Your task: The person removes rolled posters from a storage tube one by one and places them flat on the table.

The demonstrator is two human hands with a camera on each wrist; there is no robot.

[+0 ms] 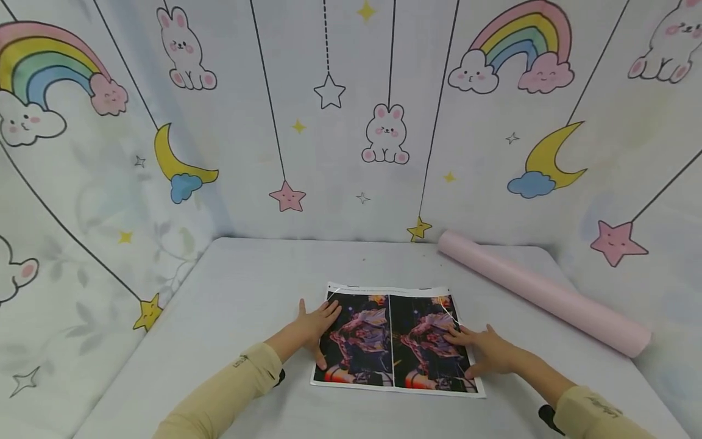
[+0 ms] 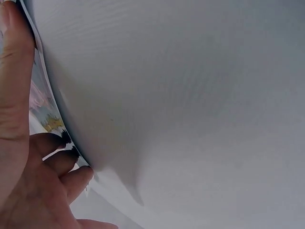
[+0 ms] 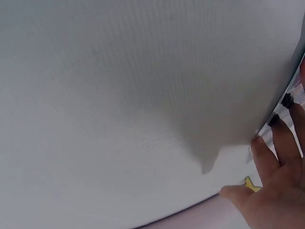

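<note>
On the white table lies a flat white-bordered sheet [image 1: 392, 341] printed with two dark, colourful pictures side by side. My left hand [image 1: 314, 326] rests on its left edge, fingers spread over the print and thumb lower down the side. At the opposite edge my right hand [image 1: 488, 352] touches the print with its fingertips, thumb near the lower right corner. Thin pale lines, perhaps string, show near both upper corners. In the left wrist view the left hand [image 2: 43, 181] is beside the sheet's edge; the right wrist view shows the right hand [image 3: 281, 186] likewise.
A long pink roll [image 1: 543, 292] lies slanting across the right side of the white-covered table [image 1: 258, 280]. Behind and at both sides hang white cloth walls [image 1: 230, 91] printed with rabbits, rainbows, moons and stars.
</note>
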